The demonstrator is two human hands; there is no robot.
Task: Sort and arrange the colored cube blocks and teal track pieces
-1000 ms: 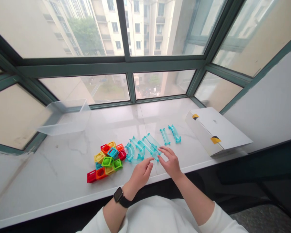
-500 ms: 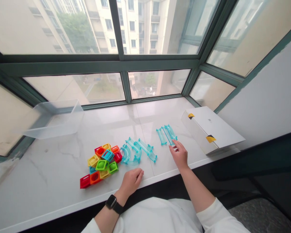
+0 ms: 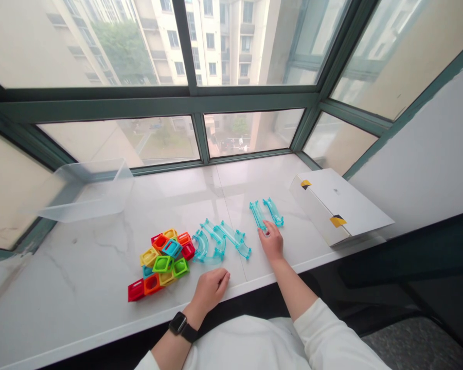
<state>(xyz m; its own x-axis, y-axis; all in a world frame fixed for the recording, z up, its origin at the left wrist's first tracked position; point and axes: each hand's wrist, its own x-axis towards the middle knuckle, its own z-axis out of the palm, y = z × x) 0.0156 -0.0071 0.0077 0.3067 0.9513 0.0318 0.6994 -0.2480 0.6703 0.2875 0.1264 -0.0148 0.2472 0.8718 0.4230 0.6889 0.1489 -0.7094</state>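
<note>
My right hand (image 3: 272,241) lies on the white marble sill, fingers curled, fingertips touching the near ends of a small group of clear turquoise track pieces (image 3: 268,212). Whether it grips one I cannot tell. My left hand (image 3: 212,288), a black watch on its wrist, rests near the sill's front edge in a loose fist with nothing visible in it. Just beyond it lies a larger heap of turquoise curved and straight track pieces (image 3: 219,240). To their left sits a pile of coloured square blocks (image 3: 162,259) in red, orange, yellow, green and blue.
A clear plastic bin (image 3: 87,190) stands at the back left by the window. A flat white box (image 3: 337,205) with yellow-black tape lies at the right, overhanging the sill's edge. Window frames (image 3: 200,139) close off the back; a grey wall (image 3: 416,154) stands at the right.
My left hand drew back from the track heap to the sill's front edge and curled shut. My right hand moved right to the small track group, then slid slightly left onto its near ends.
</note>
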